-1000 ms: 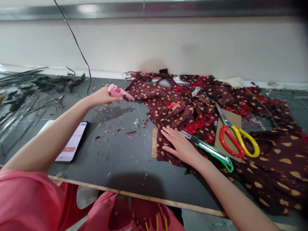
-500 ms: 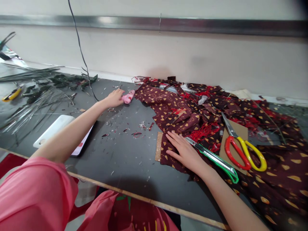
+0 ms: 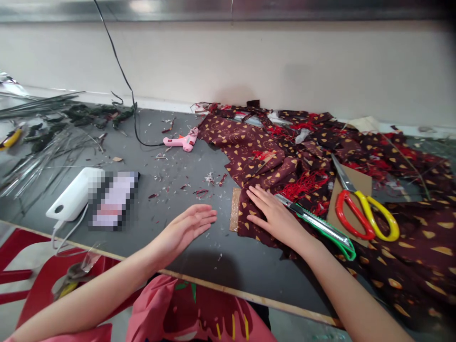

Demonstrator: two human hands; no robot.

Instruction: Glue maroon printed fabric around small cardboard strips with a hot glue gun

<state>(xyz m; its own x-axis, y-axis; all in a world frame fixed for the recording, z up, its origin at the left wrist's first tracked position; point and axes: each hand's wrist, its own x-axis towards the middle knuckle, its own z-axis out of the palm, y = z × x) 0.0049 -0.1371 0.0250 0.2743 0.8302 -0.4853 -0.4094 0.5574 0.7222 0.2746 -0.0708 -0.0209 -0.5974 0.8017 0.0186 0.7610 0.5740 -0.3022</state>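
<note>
My right hand [image 3: 272, 216] lies flat with fingers spread, pressing on the maroon patterned fabric [image 3: 242, 142]. A strip of cardboard [image 3: 234, 210] with a glossy, glue-like surface sticks out from under the fabric's left edge. Just left of the strip, above the table, my left hand [image 3: 187, 232] is empty with its fingers stretched out. The pink glue gun [image 3: 181, 140] rests on the table farther back, its nozzle end touching or close to the fabric. A green utility knife [image 3: 320, 228] lies beside my right hand, and red-and-yellow scissors [image 3: 363, 209] lie beyond it on brown cardboard [image 3: 333, 209].
A white power bank [image 3: 73, 194] with a cable and a blurred-out phone [image 3: 116, 202] lie at the left. Behind them are wires [image 3: 46, 161] and dark green pieces [image 3: 85, 116]. A black cord [image 3: 121, 71] hangs down to the glue gun. Red threads [image 3: 306, 185] and scraps litter the fabric.
My left hand has let go of the glue gun and come back towards me, near the cardboard strip. My right hand stays on the fabric. The view has tilted slightly down.
</note>
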